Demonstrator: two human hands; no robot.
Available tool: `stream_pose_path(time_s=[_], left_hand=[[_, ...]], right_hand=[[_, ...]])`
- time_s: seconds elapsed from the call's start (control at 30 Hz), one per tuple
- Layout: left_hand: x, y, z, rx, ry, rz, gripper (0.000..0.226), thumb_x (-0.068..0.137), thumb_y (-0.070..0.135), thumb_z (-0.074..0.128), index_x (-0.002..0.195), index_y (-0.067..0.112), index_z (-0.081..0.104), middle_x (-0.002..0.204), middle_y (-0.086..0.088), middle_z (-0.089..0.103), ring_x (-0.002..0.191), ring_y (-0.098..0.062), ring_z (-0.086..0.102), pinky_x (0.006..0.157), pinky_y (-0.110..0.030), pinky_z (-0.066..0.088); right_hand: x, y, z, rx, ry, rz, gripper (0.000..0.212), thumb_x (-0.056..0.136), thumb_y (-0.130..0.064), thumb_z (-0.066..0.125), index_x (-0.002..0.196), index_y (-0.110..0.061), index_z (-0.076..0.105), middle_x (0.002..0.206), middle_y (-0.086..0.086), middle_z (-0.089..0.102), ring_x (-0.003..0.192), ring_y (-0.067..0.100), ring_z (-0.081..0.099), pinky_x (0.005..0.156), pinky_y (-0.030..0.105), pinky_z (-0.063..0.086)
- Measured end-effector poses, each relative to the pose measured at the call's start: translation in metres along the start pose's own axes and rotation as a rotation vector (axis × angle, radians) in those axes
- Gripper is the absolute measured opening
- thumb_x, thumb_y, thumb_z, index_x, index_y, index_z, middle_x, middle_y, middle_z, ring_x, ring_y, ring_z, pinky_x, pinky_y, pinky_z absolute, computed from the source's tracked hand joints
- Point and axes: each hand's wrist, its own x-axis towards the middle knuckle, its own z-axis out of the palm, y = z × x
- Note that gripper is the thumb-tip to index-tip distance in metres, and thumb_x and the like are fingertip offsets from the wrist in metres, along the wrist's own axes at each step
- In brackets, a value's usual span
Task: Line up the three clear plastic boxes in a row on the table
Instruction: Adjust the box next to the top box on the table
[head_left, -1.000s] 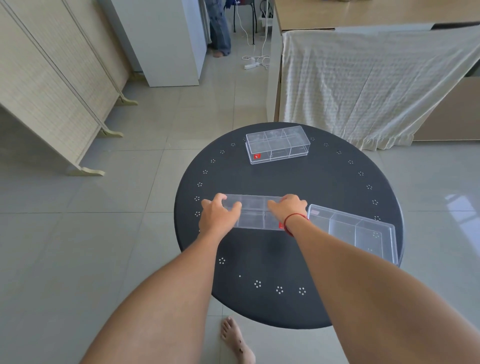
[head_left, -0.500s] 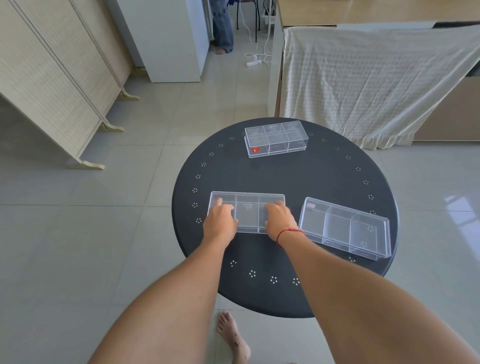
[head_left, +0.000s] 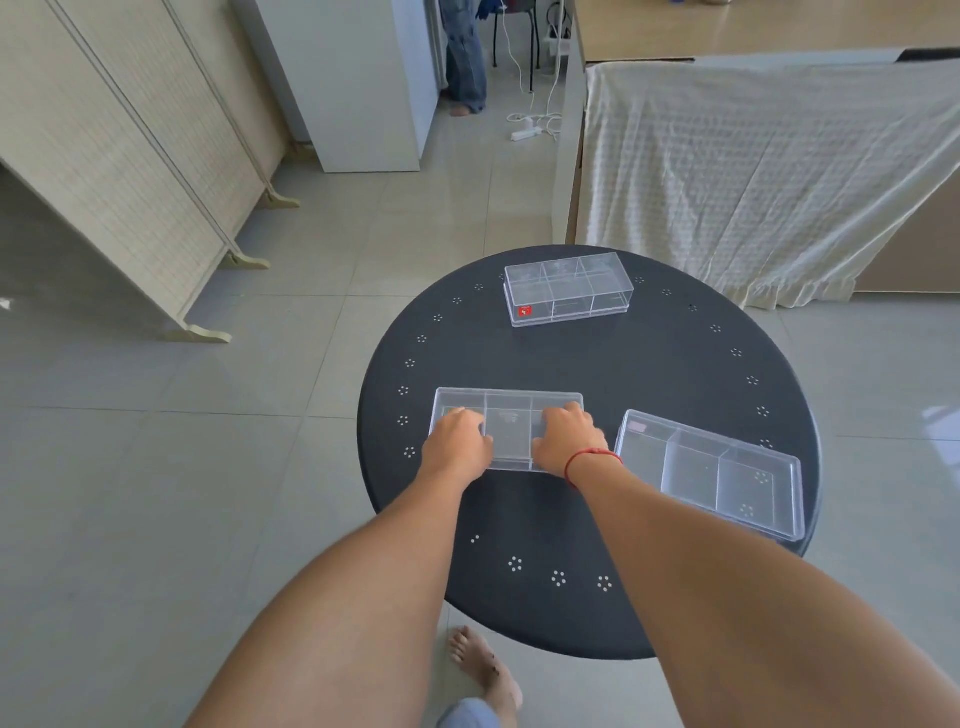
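Three clear plastic boxes with inner dividers lie on a round black table (head_left: 675, 374). The near-left box (head_left: 509, 426) sits flat near the table's left side. My left hand (head_left: 457, 441) and my right hand (head_left: 563, 439) both grip its near edge, fingers curled over the top. The right box (head_left: 711, 473) lies angled at the table's right edge, apart from my hands. The far box (head_left: 569, 288), with a red sticker on its front corner, rests at the back of the table.
A folding screen (head_left: 119, 171) stands on the left, a white cabinet (head_left: 358, 78) behind it. A cloth-draped table (head_left: 769, 171) is at the back right. A person's legs (head_left: 467, 57) and a power strip with cables (head_left: 530, 127) are far back. My bare foot (head_left: 483, 670) is below the table.
Both hands have slid from the near-left box's far side and top to its near edge. The box now lies flat and squared, a little further from me.
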Motion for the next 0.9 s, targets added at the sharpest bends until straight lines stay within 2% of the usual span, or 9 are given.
stream_pose_path(time_s=[0.07, 0.17, 0.27, 0.4, 0.57, 0.63, 0.7, 0.8, 0.9], left_hand=[[0.01, 0.002, -0.01, -0.003, 0.05, 0.012, 0.022, 0.091, 0.024, 0.05, 0.089, 0.009, 0.065, 0.106, -0.008, 0.064, 0.097, -0.03, 0.062, 0.071, -0.035, 0.048], [0.041, 0.014, -0.026, -0.014, 0.091, 0.045, 0.032, 0.092, 0.027, 0.053, 0.119, 0.013, 0.064, 0.125, -0.007, 0.059, 0.114, -0.028, 0.056, 0.085, -0.038, 0.047], [0.082, 0.03, -0.037, -0.039, 0.079, 0.089, 0.04, 0.092, 0.029, 0.054, 0.13, 0.015, 0.057, 0.135, -0.006, 0.055, 0.122, -0.026, 0.051, 0.092, -0.039, 0.045], [0.141, 0.05, -0.043, -0.018, 0.011, 0.158, 0.048, 0.095, 0.03, 0.051, 0.14, 0.016, 0.045, 0.147, -0.008, 0.043, 0.133, -0.026, 0.041, 0.1, -0.043, 0.04], [0.203, 0.069, -0.044, 0.014, 0.036, 0.32, 0.051, 0.1, 0.025, 0.04, 0.148, 0.016, 0.028, 0.158, -0.009, 0.022, 0.141, -0.026, 0.027, 0.107, -0.041, 0.034], [0.217, 0.074, -0.039, -0.005, -0.041, 0.382, 0.05, 0.101, 0.028, 0.037, 0.149, 0.019, 0.028, 0.16, -0.005, 0.018, 0.145, -0.023, 0.018, 0.111, -0.041, 0.029], [0.223, 0.072, -0.031, -0.007, -0.12, 0.403, 0.045, 0.102, 0.032, 0.034, 0.146, 0.023, 0.036, 0.159, -0.004, 0.021, 0.146, -0.023, 0.018, 0.113, -0.043, 0.029], [0.224, 0.065, -0.024, -0.022, -0.073, 0.386, 0.039, 0.1, 0.034, 0.037, 0.135, 0.023, 0.051, 0.154, 0.0, 0.033, 0.131, -0.029, 0.04, 0.1, -0.043, 0.042], [0.225, 0.063, -0.025, 0.01, 0.051, 0.361, 0.042, 0.099, 0.037, 0.039, 0.135, 0.018, 0.051, 0.14, 0.0, 0.046, 0.115, -0.028, 0.049, 0.087, -0.04, 0.047]], right_hand=[[0.009, -0.007, -0.011, -0.004, 0.026, -0.002, 0.038, 0.092, -0.018, 0.049, 0.128, -0.01, 0.055, 0.136, 0.014, 0.048, 0.124, 0.033, 0.049, 0.102, 0.042, 0.043], [0.033, -0.016, -0.032, 0.035, 0.068, -0.003, 0.041, 0.093, -0.023, 0.049, 0.133, -0.012, 0.053, 0.137, 0.013, 0.049, 0.125, 0.032, 0.049, 0.102, 0.042, 0.042], [0.065, -0.02, -0.049, 0.071, 0.088, 0.031, 0.044, 0.094, -0.027, 0.051, 0.135, -0.012, 0.05, 0.142, 0.012, 0.045, 0.129, 0.033, 0.047, 0.103, 0.043, 0.04], [0.116, -0.02, -0.07, 0.081, 0.094, 0.09, 0.049, 0.095, -0.026, 0.051, 0.141, -0.012, 0.043, 0.151, 0.011, 0.038, 0.137, 0.032, 0.041, 0.108, 0.045, 0.038], [0.174, -0.017, -0.092, 0.092, 0.124, 0.096, 0.053, 0.098, -0.022, 0.046, 0.148, -0.014, 0.033, 0.163, 0.01, 0.017, 0.149, 0.031, 0.023, 0.115, 0.048, 0.031], [0.188, -0.015, -0.095, 0.072, 0.112, 0.083, 0.056, 0.099, -0.022, 0.044, 0.152, -0.016, 0.026, 0.165, 0.008, 0.008, 0.153, 0.027, 0.011, 0.118, 0.049, 0.027], [0.196, -0.012, -0.093, 0.059, 0.079, 0.089, 0.056, 0.1, -0.02, 0.041, 0.153, -0.017, 0.023, 0.165, 0.006, 0.007, 0.154, 0.026, 0.006, 0.119, 0.049, 0.025], [0.2, -0.01, -0.089, 0.066, 0.045, 0.117, 0.041, 0.098, -0.014, 0.04, 0.139, -0.012, 0.042, 0.157, 0.009, 0.026, 0.147, 0.028, 0.023, 0.11, 0.05, 0.038], [0.201, -0.012, -0.094, 0.08, 0.162, 0.127, 0.029, 0.097, -0.015, 0.039, 0.116, -0.006, 0.059, 0.13, 0.012, 0.056, 0.122, 0.032, 0.052, 0.092, 0.043, 0.048]])
